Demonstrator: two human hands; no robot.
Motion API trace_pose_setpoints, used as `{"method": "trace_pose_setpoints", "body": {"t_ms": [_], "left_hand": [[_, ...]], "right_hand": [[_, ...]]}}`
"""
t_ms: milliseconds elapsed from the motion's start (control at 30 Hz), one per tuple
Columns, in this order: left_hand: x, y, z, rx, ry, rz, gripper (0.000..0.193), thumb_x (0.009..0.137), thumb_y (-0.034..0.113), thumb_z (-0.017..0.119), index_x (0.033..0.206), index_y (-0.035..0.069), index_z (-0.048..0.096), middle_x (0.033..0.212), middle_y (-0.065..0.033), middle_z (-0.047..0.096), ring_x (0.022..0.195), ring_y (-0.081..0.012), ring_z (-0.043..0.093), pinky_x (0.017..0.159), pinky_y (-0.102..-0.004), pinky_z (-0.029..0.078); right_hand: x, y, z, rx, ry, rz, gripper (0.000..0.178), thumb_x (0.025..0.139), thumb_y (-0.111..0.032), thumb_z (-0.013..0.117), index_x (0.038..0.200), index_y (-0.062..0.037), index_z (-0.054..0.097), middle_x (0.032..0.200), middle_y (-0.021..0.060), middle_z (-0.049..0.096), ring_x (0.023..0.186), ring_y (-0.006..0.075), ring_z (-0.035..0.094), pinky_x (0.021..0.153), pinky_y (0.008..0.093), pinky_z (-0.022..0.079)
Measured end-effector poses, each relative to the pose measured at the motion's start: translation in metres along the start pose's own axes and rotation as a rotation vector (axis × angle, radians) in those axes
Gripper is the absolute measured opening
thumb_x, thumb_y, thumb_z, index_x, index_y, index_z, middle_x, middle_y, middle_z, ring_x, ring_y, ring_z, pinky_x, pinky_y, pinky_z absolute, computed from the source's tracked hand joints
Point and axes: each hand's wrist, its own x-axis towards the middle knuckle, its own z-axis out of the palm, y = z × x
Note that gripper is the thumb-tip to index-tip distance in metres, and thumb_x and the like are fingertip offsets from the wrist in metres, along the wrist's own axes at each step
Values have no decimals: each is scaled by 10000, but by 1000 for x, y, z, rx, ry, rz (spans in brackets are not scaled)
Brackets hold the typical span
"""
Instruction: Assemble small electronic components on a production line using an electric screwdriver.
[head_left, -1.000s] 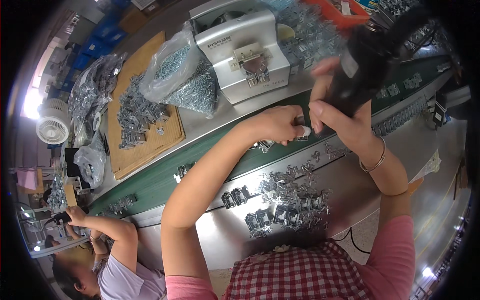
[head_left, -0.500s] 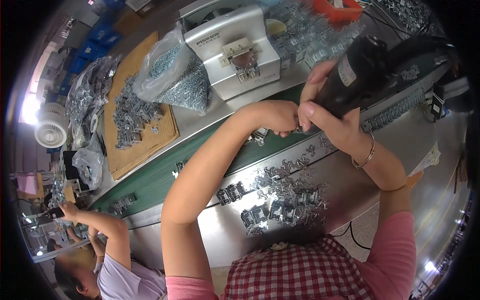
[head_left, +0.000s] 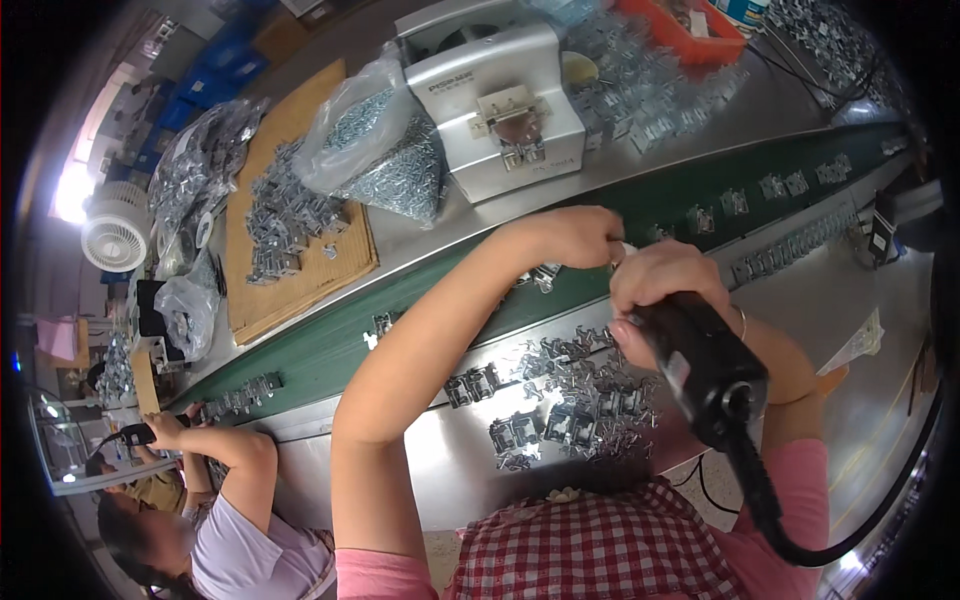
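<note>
My right hand (head_left: 668, 278) is wrapped round a black electric screwdriver (head_left: 705, 360). The tool's cabled end points down and right, toward me, while its front end is hidden by my fingers. Close against it, over the green conveyor belt (head_left: 480, 318), my left hand (head_left: 578, 238) is closed; whatever its fingers hold is hidden. Below my left wrist a small metal bracket assembly (head_left: 543, 278) lies on the belt. Nearer to me, loose metal clips (head_left: 590, 365) and several bracket assemblies (head_left: 568, 425) are spread over the steel worktop.
Behind the belt stand a silver screw feeder (head_left: 515, 120) and a clear bag of screws (head_left: 395, 165). Brackets sit on cardboard (head_left: 300, 290). An orange-red bin (head_left: 690, 35) is at the back. The screwdriver's black cable (head_left: 840, 550) loops at right; a co-worker (head_left: 240, 510) sits at left.
My right hand has turned the screwdriver over: its cabled end swung from the upper right down toward me, bringing the cable along. My left hand stays closed in nearly the same place.
</note>
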Motion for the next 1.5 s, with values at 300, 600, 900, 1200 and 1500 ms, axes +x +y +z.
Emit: {"method": "trace_pose_setpoints", "body": {"t_ms": [300,600,900,1200,1500], "left_hand": [[-65,25,10,612,322,-112,414,655,410,733,796,31,643,783,-160,634,941,-319,580,815,-398,452],[-62,-4,48,438,469,-17,249,664,143,686,855,24,578,827,-127,599,894,-291,538,860,-379,401],[-58,-8,53,282,481,-23,181,646,67,665,819,66,609,821,-112,631,901,-319,547,805,-404,422],[-24,-18,19,-597,113,-26,173,831,145,640,869,15,533,644,-35,569,575,-113,595,518,-255,480],[-19,-7,16,-348,-17,-163,153,864,160,549,897,11,541,705,-50,587,639,-124,609,560,-261,489]], "right_hand": [[4,14,-15,111,227,386,352,779,98,551,988,-76,328,744,91,500,569,145,512,540,274,466],[84,49,-4,330,391,106,280,803,88,497,1030,-25,378,686,81,509,546,137,521,530,273,460],[112,56,11,244,305,276,292,796,54,562,1041,-6,416,660,43,550,523,97,522,519,227,426],[59,20,-13,290,274,381,362,789,86,504,1097,-13,341,664,78,502,527,127,519,513,248,458],[31,11,-15,228,225,427,352,780,68,527,1062,-21,335,649,77,519,527,127,524,522,241,449]]}}
